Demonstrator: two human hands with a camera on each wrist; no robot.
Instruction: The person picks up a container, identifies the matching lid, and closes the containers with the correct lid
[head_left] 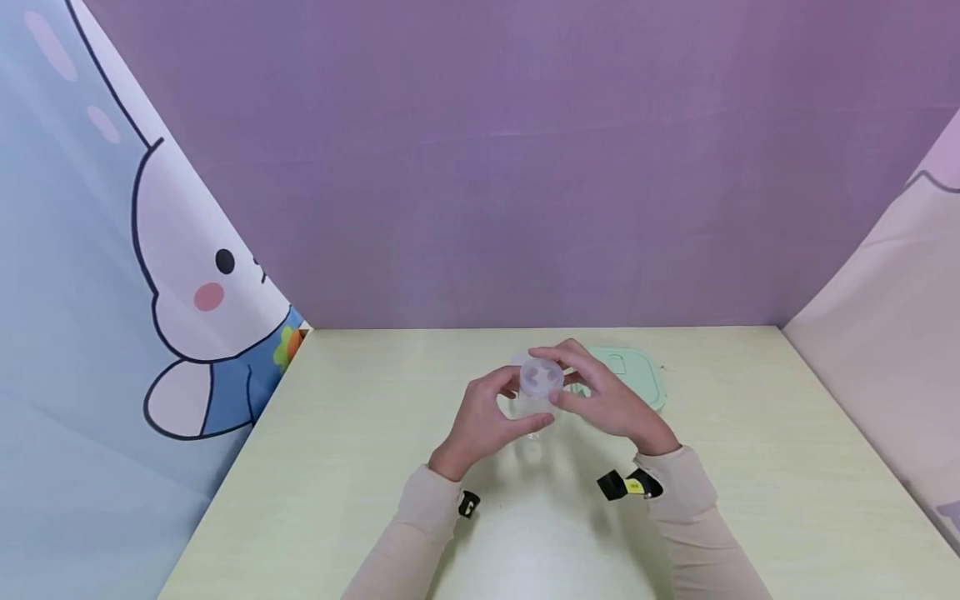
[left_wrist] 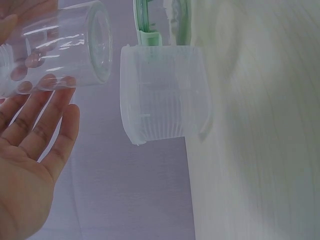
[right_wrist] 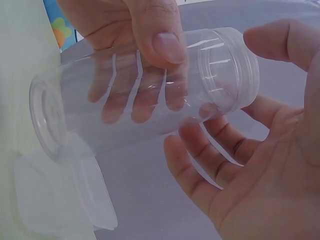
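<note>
Head view: left hand (head_left: 487, 417) grips clear jar (right_wrist: 145, 92); right hand (head_left: 611, 400) pinches its lid (head_left: 542, 377) on top.

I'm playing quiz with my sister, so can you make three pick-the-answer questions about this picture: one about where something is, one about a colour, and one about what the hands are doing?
1. Where is the green lid?
A. On the table behind the hands
B. On top of the jar
C. On the floor

2. What colour is the jar?
A. Red
B. Clear, see-through
C. Black

3. What is the left hand doing?
A. Lying flat on the table
B. Pointing at the wall
C. Gripping the jar

Answers:
1. A: the head view shows the lid lying flat on the table just beyond the right hand.
2. B: in the right wrist view the fingers show straight through its wall.
3. C: the left hand's thumb and fingers wrap round the jar's body.
</note>
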